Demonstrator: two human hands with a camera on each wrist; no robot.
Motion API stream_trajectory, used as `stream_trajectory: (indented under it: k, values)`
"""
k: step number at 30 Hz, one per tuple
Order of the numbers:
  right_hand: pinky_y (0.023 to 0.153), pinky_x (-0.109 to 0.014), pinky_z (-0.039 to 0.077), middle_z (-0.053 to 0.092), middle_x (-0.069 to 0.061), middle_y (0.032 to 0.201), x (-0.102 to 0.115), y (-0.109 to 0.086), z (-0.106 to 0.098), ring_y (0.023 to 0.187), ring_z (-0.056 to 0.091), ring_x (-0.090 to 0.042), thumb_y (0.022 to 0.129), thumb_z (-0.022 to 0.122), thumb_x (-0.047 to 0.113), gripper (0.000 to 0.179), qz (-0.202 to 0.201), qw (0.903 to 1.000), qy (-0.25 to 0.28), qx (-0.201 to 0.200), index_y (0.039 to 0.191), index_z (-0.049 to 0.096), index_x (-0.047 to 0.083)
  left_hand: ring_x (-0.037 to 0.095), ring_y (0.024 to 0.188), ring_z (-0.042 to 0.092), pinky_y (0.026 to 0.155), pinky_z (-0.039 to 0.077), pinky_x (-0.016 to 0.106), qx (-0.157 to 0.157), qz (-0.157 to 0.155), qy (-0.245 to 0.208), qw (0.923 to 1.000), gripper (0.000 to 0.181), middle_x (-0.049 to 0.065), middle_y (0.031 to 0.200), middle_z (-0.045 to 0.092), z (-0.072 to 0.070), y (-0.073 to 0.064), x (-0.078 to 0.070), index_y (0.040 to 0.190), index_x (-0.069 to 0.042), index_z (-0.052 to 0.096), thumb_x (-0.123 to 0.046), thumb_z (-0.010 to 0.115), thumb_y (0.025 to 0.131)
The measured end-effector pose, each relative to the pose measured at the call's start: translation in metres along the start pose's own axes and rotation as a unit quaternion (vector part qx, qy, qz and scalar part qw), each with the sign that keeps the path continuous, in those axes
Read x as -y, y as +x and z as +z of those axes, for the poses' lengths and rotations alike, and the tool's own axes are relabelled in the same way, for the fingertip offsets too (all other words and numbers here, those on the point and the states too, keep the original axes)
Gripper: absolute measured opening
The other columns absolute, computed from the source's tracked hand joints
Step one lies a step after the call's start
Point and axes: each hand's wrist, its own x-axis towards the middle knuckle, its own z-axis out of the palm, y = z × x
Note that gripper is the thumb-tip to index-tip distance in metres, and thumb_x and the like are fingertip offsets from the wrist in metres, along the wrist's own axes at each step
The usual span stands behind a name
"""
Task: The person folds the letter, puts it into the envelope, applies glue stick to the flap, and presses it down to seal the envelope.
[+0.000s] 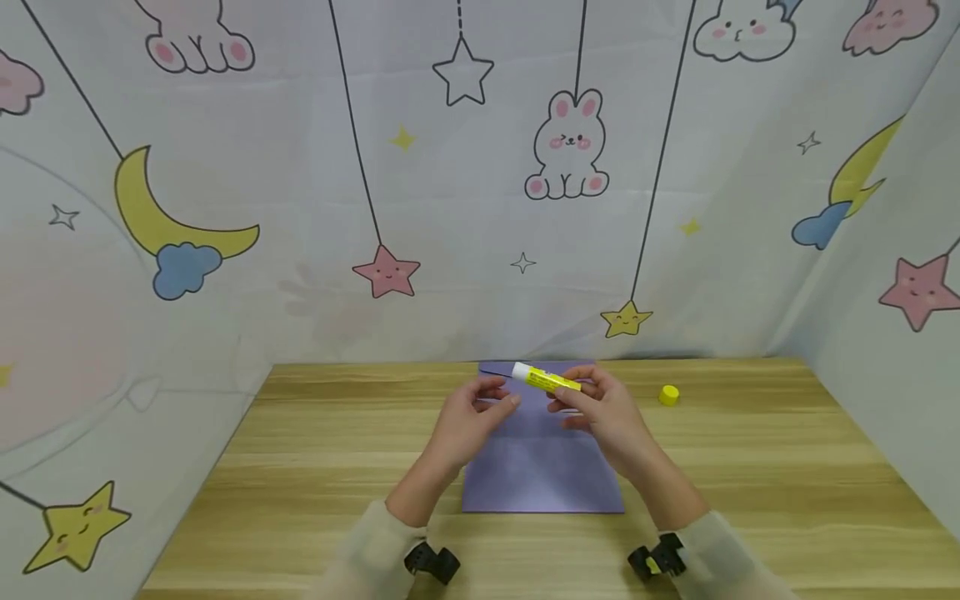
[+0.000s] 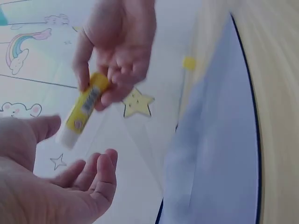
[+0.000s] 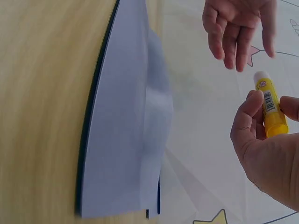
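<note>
A yellow glue stick [image 1: 551, 381] with a white end is pinched between thumb and fingers of my right hand [image 1: 611, 417], tilted with the white end toward the left. My left hand [image 1: 468, 421] is just left of that end, fingers loosely bent and apart from it; the left wrist view shows a gap between its thumb and fingers. Below both hands lies a purple sheet [image 1: 543, 479], its far part partly hidden by them. In the right wrist view the sheet [image 3: 117, 140] has a raised, bent far portion.
A yellow cap [image 1: 669, 395] stands on the wooden table [image 1: 337, 450] to the right of my right hand. Behind the table hangs a white cloth [image 1: 465, 208] printed with stars, moons and bunnies. Each wrist carries a black strapped device [image 1: 431, 562].
</note>
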Motion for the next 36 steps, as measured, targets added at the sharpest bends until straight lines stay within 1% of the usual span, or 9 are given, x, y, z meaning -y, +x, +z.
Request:
stream_trajectory:
  k: [2, 4, 7, 10, 13, 19, 26, 30, 36]
  values:
    - [0.076, -0.032, 0.061, 0.075, -0.013, 0.113, -0.001, 0.001, 0.003, 0.095, 0.074, -0.022, 0.104, 0.070, 0.010, 0.031, 0.008, 0.9999, 0.008, 0.002, 0.128, 0.053, -0.002, 0.031, 0.107, 0.072, 0.085, 0.059, 0.035, -0.009, -0.026, -0.070, 0.9972, 0.051, 0.014, 0.121, 0.069, 0.007, 0.001, -0.003, 0.140, 0.002, 0.063, -0.028, 0.076, 0.101]
    - [0.076, -0.031, 0.060, 0.074, -0.012, 0.114, -0.002, 0.000, 0.006, 0.096, 0.073, -0.022, 0.104, 0.070, 0.010, 0.032, 0.014, 0.9998, 0.012, 0.004, 0.128, 0.053, -0.001, 0.032, 0.106, 0.073, 0.087, 0.059, 0.036, -0.010, -0.048, -0.124, 0.9910, 0.051, 0.015, 0.121, 0.070, 0.013, 0.002, -0.005, 0.139, 0.004, 0.063, -0.028, 0.075, 0.101]
    - [0.076, -0.031, 0.060, 0.074, -0.011, 0.114, -0.004, 0.000, 0.009, 0.098, 0.072, -0.022, 0.104, 0.069, 0.009, 0.031, 0.024, 0.9995, 0.020, 0.006, 0.128, 0.052, 0.000, 0.028, 0.104, 0.073, 0.090, 0.059, 0.037, -0.007, -0.067, -0.178, 0.9816, 0.049, 0.014, 0.123, 0.072, 0.019, 0.002, -0.007, 0.138, 0.004, 0.063, -0.028, 0.074, 0.103]
    - [0.074, -0.030, 0.059, 0.073, -0.011, 0.113, -0.006, 0.000, 0.012, 0.098, 0.072, -0.022, 0.103, 0.070, 0.008, 0.031, 0.027, 0.9992, 0.027, 0.012, 0.127, 0.052, 0.000, 0.023, 0.103, 0.072, 0.088, 0.057, 0.034, -0.004, -0.077, -0.214, 0.9739, 0.046, 0.012, 0.124, 0.072, 0.024, 0.001, -0.009, 0.135, 0.004, 0.065, -0.028, 0.073, 0.104]
    - [0.074, -0.030, 0.059, 0.073, -0.011, 0.113, -0.007, -0.001, 0.014, 0.099, 0.072, -0.023, 0.103, 0.071, 0.008, 0.033, 0.029, 0.9989, 0.029, 0.022, 0.128, 0.051, 0.000, 0.023, 0.105, 0.071, 0.084, 0.056, 0.030, -0.007, -0.081, -0.230, 0.9697, 0.042, 0.011, 0.121, 0.072, 0.026, 0.000, -0.009, 0.132, 0.003, 0.067, -0.028, 0.072, 0.105]
    - [0.074, -0.031, 0.060, 0.072, -0.014, 0.117, -0.009, -0.002, 0.015, 0.099, 0.072, -0.023, 0.103, 0.071, 0.010, 0.034, 0.034, 0.9982, 0.032, 0.038, 0.129, 0.050, 0.000, 0.032, 0.109, 0.068, 0.082, 0.055, 0.030, -0.037, -0.083, -0.253, 0.9632, 0.038, 0.010, 0.115, 0.072, 0.029, 0.001, -0.006, 0.127, 0.005, 0.069, -0.026, 0.071, 0.105]
    - [0.076, -0.032, 0.060, 0.069, -0.020, 0.126, -0.008, -0.004, 0.014, 0.101, 0.072, -0.025, 0.107, 0.068, 0.021, 0.041, 0.050, 0.9977, 0.021, 0.041, 0.137, 0.051, 0.000, 0.030, 0.111, 0.068, 0.090, 0.056, 0.034, -0.059, -0.085, -0.271, 0.9569, 0.038, 0.011, 0.118, 0.071, 0.028, 0.003, -0.003, 0.129, 0.005, 0.067, -0.025, 0.071, 0.105]
    - [0.074, -0.031, 0.058, 0.068, -0.018, 0.120, -0.009, -0.005, 0.013, 0.098, 0.071, -0.025, 0.109, 0.064, 0.031, 0.046, 0.058, 0.9977, 0.011, 0.032, 0.139, 0.054, -0.002, 0.025, 0.108, 0.071, 0.092, 0.057, 0.033, -0.061, -0.078, -0.280, 0.9549, 0.040, 0.013, 0.120, 0.071, 0.025, 0.003, -0.001, 0.131, 0.005, 0.065, -0.026, 0.070, 0.106]
    - [0.071, -0.030, 0.057, 0.068, -0.013, 0.109, -0.012, -0.002, 0.013, 0.094, 0.071, -0.023, 0.111, 0.060, 0.032, 0.043, 0.066, 0.9971, 0.012, 0.035, 0.134, 0.058, -0.003, 0.021, 0.103, 0.073, 0.087, 0.058, 0.029, -0.056, -0.065, -0.297, 0.9510, 0.038, 0.015, 0.117, 0.072, 0.024, 0.004, -0.002, 0.129, 0.008, 0.064, -0.022, 0.069, 0.106]
